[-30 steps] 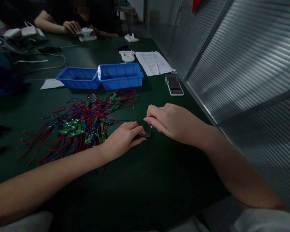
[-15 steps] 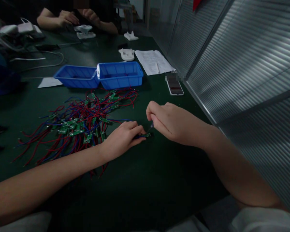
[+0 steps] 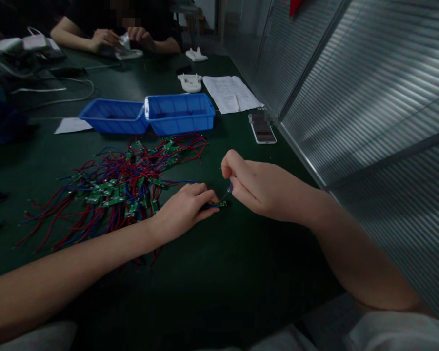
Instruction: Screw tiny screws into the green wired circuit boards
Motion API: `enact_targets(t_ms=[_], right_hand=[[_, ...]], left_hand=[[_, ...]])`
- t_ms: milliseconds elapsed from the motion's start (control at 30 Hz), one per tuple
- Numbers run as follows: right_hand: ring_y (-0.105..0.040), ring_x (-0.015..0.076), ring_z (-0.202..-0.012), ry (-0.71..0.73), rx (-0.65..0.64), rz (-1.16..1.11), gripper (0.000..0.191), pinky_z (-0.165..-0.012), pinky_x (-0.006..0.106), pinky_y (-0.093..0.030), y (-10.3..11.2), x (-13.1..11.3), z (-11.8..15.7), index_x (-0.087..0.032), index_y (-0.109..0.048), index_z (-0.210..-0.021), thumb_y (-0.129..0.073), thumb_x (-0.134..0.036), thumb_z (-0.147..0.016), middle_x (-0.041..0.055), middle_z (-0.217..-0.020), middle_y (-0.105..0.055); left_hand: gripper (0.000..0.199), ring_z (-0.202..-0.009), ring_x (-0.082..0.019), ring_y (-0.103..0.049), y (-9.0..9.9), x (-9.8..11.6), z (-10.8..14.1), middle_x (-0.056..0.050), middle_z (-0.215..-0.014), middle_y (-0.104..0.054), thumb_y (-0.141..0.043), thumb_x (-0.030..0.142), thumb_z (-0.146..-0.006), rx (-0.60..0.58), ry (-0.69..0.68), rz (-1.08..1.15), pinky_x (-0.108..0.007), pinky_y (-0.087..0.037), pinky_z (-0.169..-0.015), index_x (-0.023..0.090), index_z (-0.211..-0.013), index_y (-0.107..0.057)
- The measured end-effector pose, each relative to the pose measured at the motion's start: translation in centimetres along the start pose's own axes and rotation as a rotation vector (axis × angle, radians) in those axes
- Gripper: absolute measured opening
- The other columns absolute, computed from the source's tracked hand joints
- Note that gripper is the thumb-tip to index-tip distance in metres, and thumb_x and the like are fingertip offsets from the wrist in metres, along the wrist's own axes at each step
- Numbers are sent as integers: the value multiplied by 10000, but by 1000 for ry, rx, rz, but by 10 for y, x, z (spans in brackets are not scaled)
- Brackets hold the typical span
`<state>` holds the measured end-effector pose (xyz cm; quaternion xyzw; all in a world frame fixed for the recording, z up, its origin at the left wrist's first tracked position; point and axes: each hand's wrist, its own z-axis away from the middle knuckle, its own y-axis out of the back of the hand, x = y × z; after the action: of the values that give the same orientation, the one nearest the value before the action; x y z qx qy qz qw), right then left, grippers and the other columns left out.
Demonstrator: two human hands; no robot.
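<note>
My left hand [image 3: 188, 209] pinches a small green circuit board [image 3: 222, 204] against the dark green table; the board's right end sticks out past the fingertips. My right hand [image 3: 256, 187] is closed around a small screwdriver-like tool [image 3: 230, 188], whose thin tip points down and left at the board. Most of the tool's handle is hidden in the fingers. Left of and behind my left hand lies a tangled pile of green boards [image 3: 104, 191] with red and blue wires.
Behind the pile stand two blue bins [image 3: 181, 117] [image 3: 113, 117]. Farther right are papers [image 3: 230, 93] and a phone [image 3: 264, 130]. White shell parts [image 3: 190, 83] lie toward the back. Across the table [image 3: 219, 273] a person's hands [image 3: 108, 40] handle a white part. A ribbed glass partition [image 3: 380, 97] borders the right side.
The view has shifted slightly. My hands keep nearly the same pose at the board. Across the table, the person's hands have tilted up the white part.
</note>
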<state>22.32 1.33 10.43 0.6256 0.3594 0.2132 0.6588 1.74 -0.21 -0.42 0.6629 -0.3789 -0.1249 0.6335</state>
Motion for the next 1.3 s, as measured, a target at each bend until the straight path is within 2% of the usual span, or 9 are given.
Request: enact_targets(t_ms=[100, 267, 333, 433, 567, 700, 867, 1100, 1300], right_hand=[[-523, 117, -604, 39, -37, 63, 270, -522, 240, -223, 1, 2, 1, -157, -466, -1048, -270, -313, -948, 24, -735, -604], [-495, 126, -560, 43, 92, 298, 527, -520, 261, -149, -12, -2, -2, -172, -586, -834, -273, -592, -893, 32, -606, -567], [-503, 136, -576, -1, 124, 306, 524, -525, 268, -142, -15, -6, -4, -171, -589, -779, -279, -579, -888, 38, -608, -574], [-521, 149, -643, -41, 146, 237, 349, -514, 262, -166, -14, -11, -4, -169, -563, -929, -351, -442, -882, 45, -747, -615], [-531, 131, -678, 64, 64, 105, 244, -538, 246, -244, -7, -8, -3, -138, -471, -1071, -349, -251, -892, 49, -841, -616], [-537, 131, -641, 76, 47, 188, 308, -538, 251, -227, -6, 1, -5, -159, -526, -966, -297, -365, -953, 35, -723, -603], [-507, 133, -569, -87, 121, 261, 526, -518, 258, -172, -11, 6, -6, -181, -579, -744, -282, -588, -895, 29, -615, -571], [-517, 111, -605, 6, 14, -37, 240, -514, 225, -230, -2, 7, -1, -154, -452, -1074, -334, -284, -911, 20, -800, -614], [-460, 97, -517, -10, 53, 164, 402, -500, 231, -183, -6, 6, -3, -180, -570, -892, -309, -483, -929, 14, -639, -577]], left_hand=[[199, -818, -180, -508, 1, 0, 0, -40, -881, -527, -491, 366, -890, -15, 9, 30, -312, -410, -727, 191, -965, -546], [227, -870, -191, -520, -1, -2, 0, -54, -928, -540, -472, 357, -899, -28, 20, 31, -333, -425, -775, 180, -1023, -540], [222, -857, -189, -523, -2, -3, 0, -49, -912, -542, -475, 359, -895, -26, 6, 28, -340, -427, -781, 179, -1004, -548], [212, -808, -184, -520, -4, -4, 0, -39, -864, -538, -491, 373, -885, -4, 3, 32, -342, -428, -757, 182, -952, -555], [212, -865, -191, -533, -3, -2, 0, -52, -900, -548, -477, 369, -896, 6, 0, 66, -343, -437, -783, 180, -950, -556], [226, -874, -187, -540, -1, -1, 0, -59, -916, -555, -494, 361, -890, 5, 5, 83, -337, -445, -788, 179, -1010, -555], [237, -879, -193, -530, -3, -2, 0, -54, -919, -552, -507, 369, -883, 0, 16, 69, -343, -436, -791, 190, -1034, -542], [188, -789, -168, -503, 1, 1, -1, -30, -850, -519, -495, 364, -889, -15, 16, 50, -294, -406, -694, 190, -944, -541], [211, -835, -181, -525, -1, 0, 0, -50, -895, -544, -502, 361, -886, -9, 26, 45, -311, -426, -736, 184, -993, -543]])
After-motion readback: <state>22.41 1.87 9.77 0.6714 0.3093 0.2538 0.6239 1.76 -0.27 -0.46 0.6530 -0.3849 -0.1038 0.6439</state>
